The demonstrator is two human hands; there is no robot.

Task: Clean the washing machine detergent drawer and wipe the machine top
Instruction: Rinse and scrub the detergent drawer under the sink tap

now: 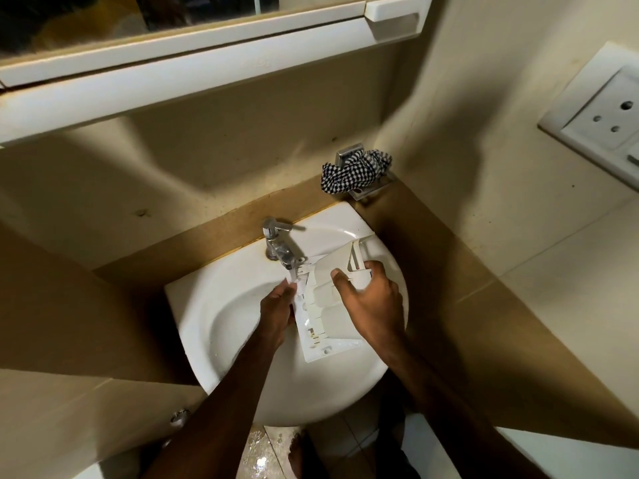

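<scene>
Both hands' fingers (337, 275) around drawer (328, 305)

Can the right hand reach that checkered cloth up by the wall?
Probably yes, but not right now: the right hand grips the detergent drawer over the sink. The checkered cloth sits uncovered, nothing blocking the way.

A white basin (221, 326) set in a brown ledge (193, 243) carries a chrome tap (278, 245).

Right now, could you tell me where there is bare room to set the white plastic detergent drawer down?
Free: the brown ledge left of the chrome tap, and the white basin's left bowl. Crowded: the checked cloth fills the back-right corner.
</scene>
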